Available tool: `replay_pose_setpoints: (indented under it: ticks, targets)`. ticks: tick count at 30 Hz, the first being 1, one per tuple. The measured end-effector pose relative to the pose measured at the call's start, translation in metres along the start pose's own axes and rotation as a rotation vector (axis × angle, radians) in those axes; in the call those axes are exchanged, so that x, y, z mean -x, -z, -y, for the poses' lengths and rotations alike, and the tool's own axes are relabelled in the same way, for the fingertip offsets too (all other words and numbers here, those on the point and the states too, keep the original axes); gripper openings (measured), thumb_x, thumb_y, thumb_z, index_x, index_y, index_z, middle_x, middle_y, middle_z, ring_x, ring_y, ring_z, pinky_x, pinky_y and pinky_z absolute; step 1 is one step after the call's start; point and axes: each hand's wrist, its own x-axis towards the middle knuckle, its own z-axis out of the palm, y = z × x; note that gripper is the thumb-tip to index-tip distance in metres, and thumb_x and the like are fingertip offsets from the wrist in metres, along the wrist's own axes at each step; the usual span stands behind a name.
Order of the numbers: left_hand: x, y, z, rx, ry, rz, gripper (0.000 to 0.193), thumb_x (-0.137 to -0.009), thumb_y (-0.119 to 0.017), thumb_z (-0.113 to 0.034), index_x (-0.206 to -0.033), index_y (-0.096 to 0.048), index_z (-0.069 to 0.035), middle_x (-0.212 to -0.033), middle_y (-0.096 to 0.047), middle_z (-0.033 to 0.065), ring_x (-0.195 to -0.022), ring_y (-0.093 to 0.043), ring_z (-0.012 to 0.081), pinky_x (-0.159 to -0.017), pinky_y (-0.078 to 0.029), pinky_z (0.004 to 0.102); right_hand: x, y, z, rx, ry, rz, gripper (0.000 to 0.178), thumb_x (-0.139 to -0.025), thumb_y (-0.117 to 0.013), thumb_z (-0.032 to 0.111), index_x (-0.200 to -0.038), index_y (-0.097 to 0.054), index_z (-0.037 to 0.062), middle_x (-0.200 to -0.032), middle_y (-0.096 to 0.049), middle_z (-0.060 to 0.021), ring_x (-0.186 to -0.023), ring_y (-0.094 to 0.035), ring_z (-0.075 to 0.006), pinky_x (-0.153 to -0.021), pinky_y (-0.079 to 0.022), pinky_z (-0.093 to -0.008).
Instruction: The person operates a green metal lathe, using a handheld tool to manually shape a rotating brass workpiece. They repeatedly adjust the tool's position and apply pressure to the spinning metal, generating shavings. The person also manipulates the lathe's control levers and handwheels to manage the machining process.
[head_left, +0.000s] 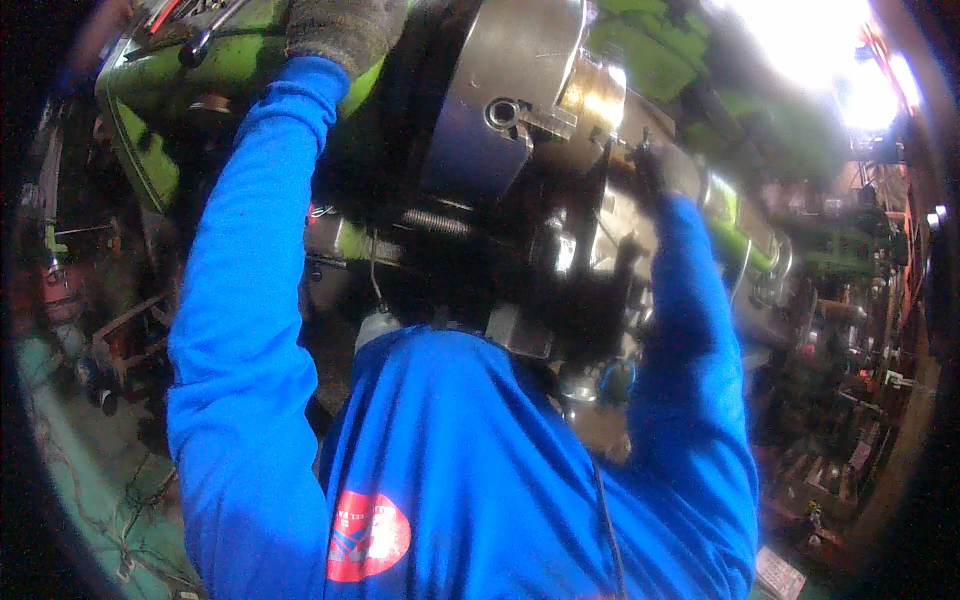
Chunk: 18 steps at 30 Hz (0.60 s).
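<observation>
A large steel lathe chuck [500, 100] fills the upper middle, with a round socket in its side. A shiny, brass-coloured round workpiece [592, 95] sits in its jaws. My left hand [345, 30], in a grey work glove, is over the green headstock [240, 75] left of the chuck; its fingers run out of the upper edge. My right hand [675, 172], gloved too, is right of the workpiece beside the tool carriage. A dark, thin upright piece [645, 150] shows at its fingers, but blur hides whether they grip it.
Below the chuck runs a threaded lead screw [435, 220]. Green machine parts [740, 215] continue to the right. A bright lamp glare [865, 105] washes out the upper right. Cluttered shelving [850, 400] stands at the right, and cables lie on the green floor [60, 420] at the left.
</observation>
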Motion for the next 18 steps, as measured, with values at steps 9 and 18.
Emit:
replay_pose_setpoints:
  ticks: [9,18]
  targets:
    - [-0.002,-0.03,0.01,-0.028,-0.087,0.055,0.022,-0.09,-0.063,-0.03,-0.085,-0.072,-0.011,-0.094,-0.069,0.0161,-0.095,-0.067,0.0385,-0.083,-0.053,0.0526,0.038,0.041,-0.022,-0.218,0.083,-0.409,0.03,-0.097,-0.064,0.033,-0.111,-0.073,0.0084,-0.107,-0.073,-0.0203,-0.101,-0.07,-0.0391,-0.087,-0.053,-0.0472]
    - [0.0,-0.04,0.019,-0.075,-0.114,0.053,0.022,-0.091,-0.065,-0.035,-0.095,-0.074,-0.015,-0.1,-0.068,0.0124,-0.099,-0.066,0.0355,-0.082,-0.055,0.0526,0.15,0.085,-0.074,-0.577,0.195,-0.865,0.018,-0.093,-0.069,0.009,-0.111,-0.072,0.0068,-0.105,-0.074,-0.0071,-0.094,-0.068,-0.0171,-0.086,-0.054,-0.0331]
